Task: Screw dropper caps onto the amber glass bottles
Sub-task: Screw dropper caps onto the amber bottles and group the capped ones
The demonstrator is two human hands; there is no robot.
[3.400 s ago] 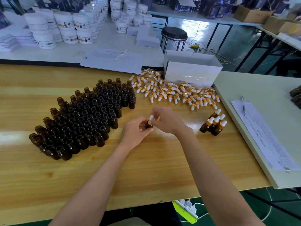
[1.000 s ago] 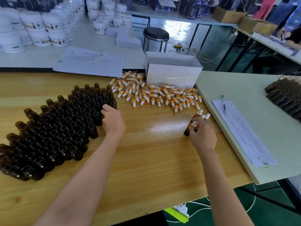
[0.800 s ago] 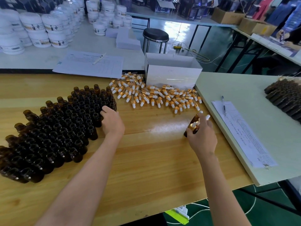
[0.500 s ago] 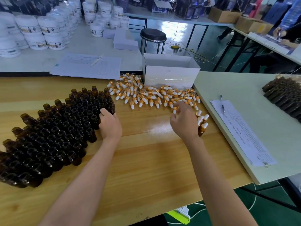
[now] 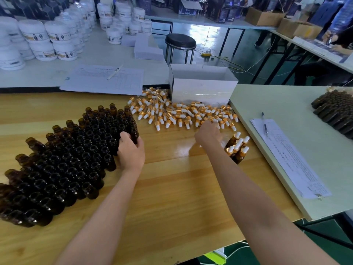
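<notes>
Bottle gripped in left hand, right hand touching dropper caps

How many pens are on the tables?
2. The white pen lies on the paper sheets at back left; the dark pen lies on the printed form at right. More may be hidden.

Two hands, two pens, one box, one stool.

Glossy varnished wood table, glare and all. Shiny dark glass bottles on the left. Shiny gold collars on the caps, matt white bulbs. Matt cardboard box far back, paper sheet right.
</notes>
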